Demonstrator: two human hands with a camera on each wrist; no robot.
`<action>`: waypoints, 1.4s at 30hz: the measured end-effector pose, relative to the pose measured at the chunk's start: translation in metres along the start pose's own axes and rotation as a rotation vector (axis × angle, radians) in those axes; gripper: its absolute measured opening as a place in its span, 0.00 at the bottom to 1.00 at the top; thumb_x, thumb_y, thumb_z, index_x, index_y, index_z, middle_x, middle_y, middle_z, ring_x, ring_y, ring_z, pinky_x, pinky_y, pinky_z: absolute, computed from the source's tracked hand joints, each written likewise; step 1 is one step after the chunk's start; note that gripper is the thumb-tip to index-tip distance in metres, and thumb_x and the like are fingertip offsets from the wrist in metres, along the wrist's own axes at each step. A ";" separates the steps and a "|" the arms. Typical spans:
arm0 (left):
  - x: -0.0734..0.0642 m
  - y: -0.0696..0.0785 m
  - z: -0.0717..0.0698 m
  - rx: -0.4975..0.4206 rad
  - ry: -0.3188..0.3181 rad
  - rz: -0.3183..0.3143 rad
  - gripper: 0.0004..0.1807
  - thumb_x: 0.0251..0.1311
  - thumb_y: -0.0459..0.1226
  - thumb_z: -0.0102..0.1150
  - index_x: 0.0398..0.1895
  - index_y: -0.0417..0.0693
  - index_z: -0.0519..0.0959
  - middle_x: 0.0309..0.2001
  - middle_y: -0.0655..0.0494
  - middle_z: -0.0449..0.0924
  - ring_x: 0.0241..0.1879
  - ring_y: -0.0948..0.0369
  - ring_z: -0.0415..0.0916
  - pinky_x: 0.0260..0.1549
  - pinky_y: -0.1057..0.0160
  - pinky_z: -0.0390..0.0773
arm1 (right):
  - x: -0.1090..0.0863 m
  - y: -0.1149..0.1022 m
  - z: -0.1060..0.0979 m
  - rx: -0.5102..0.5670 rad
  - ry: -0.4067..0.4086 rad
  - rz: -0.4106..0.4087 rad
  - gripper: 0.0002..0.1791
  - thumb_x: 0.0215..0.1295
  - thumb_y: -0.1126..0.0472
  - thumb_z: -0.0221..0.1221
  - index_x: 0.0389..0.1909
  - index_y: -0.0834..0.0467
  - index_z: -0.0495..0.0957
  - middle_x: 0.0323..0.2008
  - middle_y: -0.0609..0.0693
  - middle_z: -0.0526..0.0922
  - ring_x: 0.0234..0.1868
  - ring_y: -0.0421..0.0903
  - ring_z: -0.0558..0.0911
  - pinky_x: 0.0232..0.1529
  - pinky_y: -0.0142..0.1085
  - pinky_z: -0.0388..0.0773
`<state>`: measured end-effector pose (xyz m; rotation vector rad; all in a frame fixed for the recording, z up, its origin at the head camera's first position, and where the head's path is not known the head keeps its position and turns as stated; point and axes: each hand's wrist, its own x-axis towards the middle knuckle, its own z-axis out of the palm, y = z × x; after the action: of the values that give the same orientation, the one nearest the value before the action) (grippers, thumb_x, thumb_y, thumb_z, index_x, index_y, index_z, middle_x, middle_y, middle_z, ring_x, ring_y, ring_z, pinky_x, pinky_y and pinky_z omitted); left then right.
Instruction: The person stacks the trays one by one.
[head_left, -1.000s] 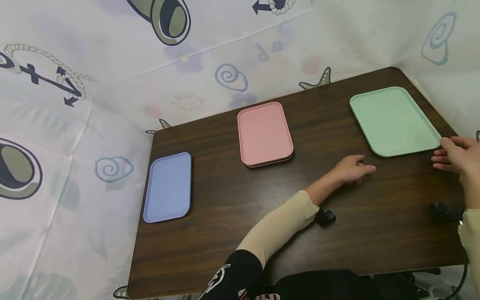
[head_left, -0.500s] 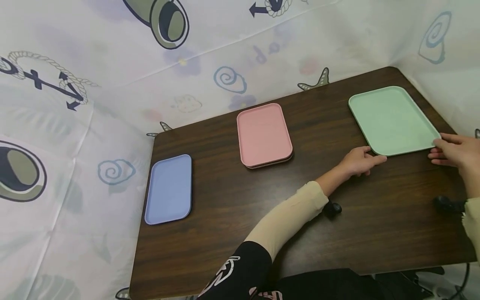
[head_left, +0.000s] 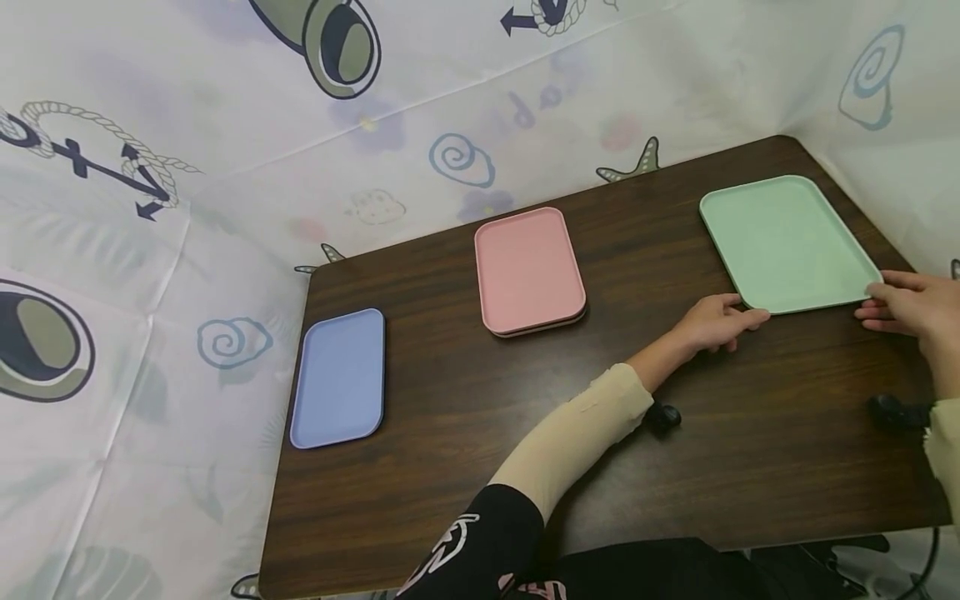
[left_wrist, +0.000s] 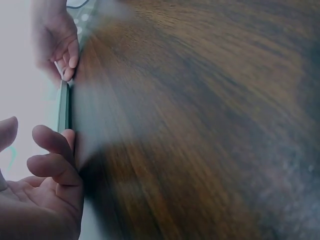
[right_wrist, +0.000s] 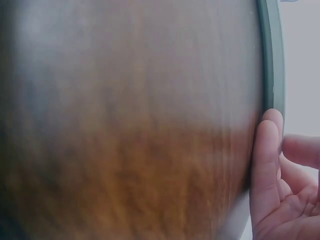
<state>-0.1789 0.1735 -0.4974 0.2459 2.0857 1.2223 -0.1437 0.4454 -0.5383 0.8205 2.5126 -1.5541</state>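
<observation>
At the far right of the table lies a green tray (head_left: 791, 242), flat and rectangular with rounded corners. My left hand (head_left: 716, 323) grips its near left corner, thumb along the front and index finger at the left side. In the left wrist view, a fingertip of my left hand (left_wrist: 52, 185) meets the tray's thin edge (left_wrist: 63, 107). My right hand (head_left: 915, 308) holds the near right corner between thumb and fingers. The right wrist view has the fingers of my right hand (right_wrist: 267, 155) against the rim (right_wrist: 272, 60), thumb on the other side.
Pink trays (head_left: 529, 271), stacked, lie at the back middle of the dark wooden table (head_left: 450, 467). A blue tray (head_left: 339, 379) is near the left edge. Patterned white cloth (head_left: 247, 208) walls in the back and sides.
My left hand has moved right and forward onto the green tray's near left corner. My right hand has shifted slightly left at its corner. The trays stay in place.
</observation>
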 end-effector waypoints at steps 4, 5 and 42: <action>-0.001 -0.001 -0.001 -0.006 0.015 0.012 0.28 0.67 0.53 0.57 0.69 0.62 0.68 0.29 0.67 0.82 0.13 0.60 0.61 0.15 0.64 0.59 | -0.004 -0.002 0.001 -0.002 -0.009 -0.005 0.36 0.78 0.55 0.39 0.74 0.70 0.37 0.21 0.36 0.71 0.19 0.26 0.74 0.21 0.30 0.78; -0.002 -0.002 -0.001 -0.012 0.022 0.015 0.28 0.67 0.53 0.57 0.68 0.62 0.68 0.28 0.66 0.82 0.13 0.60 0.61 0.15 0.64 0.60 | -0.005 -0.003 0.000 0.006 -0.015 -0.007 0.36 0.77 0.55 0.39 0.74 0.71 0.37 0.21 0.36 0.71 0.19 0.26 0.75 0.21 0.30 0.78; -0.126 -0.080 -0.083 -0.403 0.134 0.285 0.09 0.64 0.31 0.61 0.40 0.40 0.71 0.38 0.29 0.80 0.16 0.63 0.63 0.18 0.66 0.66 | -0.134 -0.069 0.052 0.102 -0.447 -0.260 0.16 0.73 0.63 0.55 0.52 0.65 0.60 0.28 0.52 0.84 0.27 0.50 0.85 0.29 0.41 0.83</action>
<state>-0.1256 0.0121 -0.4776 0.2866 1.9039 1.8422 -0.0722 0.3242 -0.4630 0.1241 2.2876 -1.7185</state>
